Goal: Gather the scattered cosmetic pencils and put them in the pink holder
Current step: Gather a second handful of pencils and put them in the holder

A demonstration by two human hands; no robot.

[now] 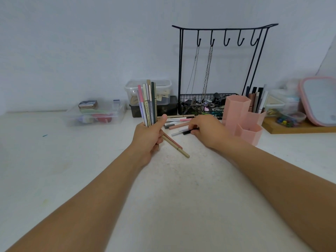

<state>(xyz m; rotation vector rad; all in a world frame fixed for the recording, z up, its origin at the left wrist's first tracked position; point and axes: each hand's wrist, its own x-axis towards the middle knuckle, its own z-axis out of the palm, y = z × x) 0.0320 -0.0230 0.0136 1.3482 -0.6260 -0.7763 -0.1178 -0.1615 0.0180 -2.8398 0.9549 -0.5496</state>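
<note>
Left hand (149,137): fist closed round one upright bundle (148,102) of about six pencils.
Right hand (205,130): fingers pinching one black pencil (188,132) lying on the table (72,170).
Loose pencils (175,144): roughly eight, between the hands.
Holder (241,115): pink, three cups, just right of the right hand.

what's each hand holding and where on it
Left hand grips a bundle of pencils by the lower ends. Right hand pinches a black pencil at one end.

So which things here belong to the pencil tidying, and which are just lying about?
Job:
left hand holding a bunch of pencils
right hand on a black pencil
loose pencils
pink holder

Lying about:
wire rack
clear boxes
mirror
</note>
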